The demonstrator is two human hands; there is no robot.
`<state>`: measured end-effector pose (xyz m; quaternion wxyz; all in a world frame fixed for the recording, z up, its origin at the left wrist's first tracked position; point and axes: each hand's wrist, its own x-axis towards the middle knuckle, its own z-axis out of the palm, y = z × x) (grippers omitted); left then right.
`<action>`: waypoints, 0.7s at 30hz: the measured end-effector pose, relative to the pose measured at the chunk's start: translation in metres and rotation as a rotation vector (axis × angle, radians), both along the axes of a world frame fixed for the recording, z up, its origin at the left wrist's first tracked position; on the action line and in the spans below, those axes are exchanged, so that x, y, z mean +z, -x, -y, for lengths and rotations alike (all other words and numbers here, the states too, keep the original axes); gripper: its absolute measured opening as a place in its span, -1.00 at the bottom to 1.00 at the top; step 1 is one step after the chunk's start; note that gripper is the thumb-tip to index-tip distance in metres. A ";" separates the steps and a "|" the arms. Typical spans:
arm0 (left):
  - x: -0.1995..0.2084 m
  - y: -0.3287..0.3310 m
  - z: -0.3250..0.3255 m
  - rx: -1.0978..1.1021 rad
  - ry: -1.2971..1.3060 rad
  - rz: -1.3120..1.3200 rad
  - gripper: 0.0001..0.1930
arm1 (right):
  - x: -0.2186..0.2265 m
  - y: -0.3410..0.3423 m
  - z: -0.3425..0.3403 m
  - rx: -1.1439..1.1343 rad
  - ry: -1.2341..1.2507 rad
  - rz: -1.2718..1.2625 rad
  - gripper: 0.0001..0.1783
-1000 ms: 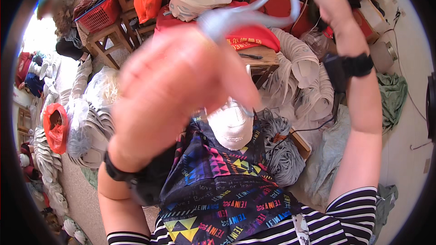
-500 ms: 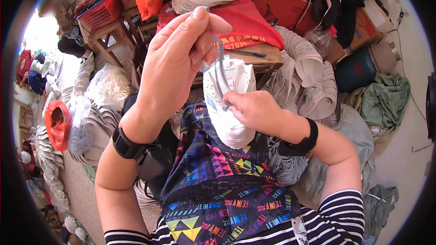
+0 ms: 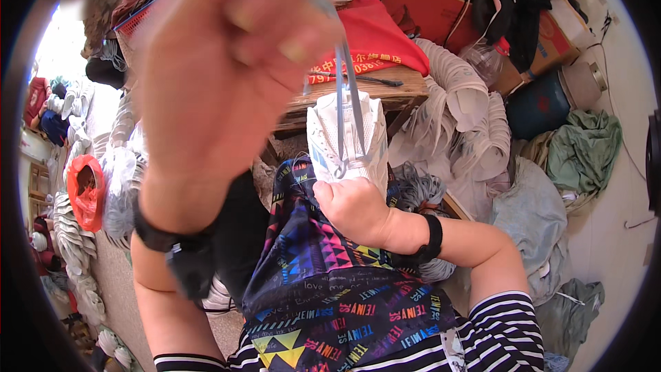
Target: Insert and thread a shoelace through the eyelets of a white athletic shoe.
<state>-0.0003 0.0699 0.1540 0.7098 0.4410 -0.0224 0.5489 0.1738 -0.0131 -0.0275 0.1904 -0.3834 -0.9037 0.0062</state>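
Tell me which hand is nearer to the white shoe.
Right: the right hand covers the toe end of the white shoe, while the left hand is raised above the shoe, off to its left.

Looks like a small, crowded shoe workshop. Can be told from a white shoe [image 3: 350, 138] just in front of the wooden bench [image 3: 407, 87], from pale shoe uppers [image 3: 463, 101] nested in long rows to its right, from a bundle of grey laces [image 3: 421, 191] to its front right, and from more stacked pale pieces [image 3: 69, 234] well to its left.
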 end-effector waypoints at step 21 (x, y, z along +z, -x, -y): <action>-0.010 -0.015 0.026 0.333 0.126 -0.410 -0.63 | 0.012 -0.064 -0.025 -0.051 -0.244 -0.321 -0.74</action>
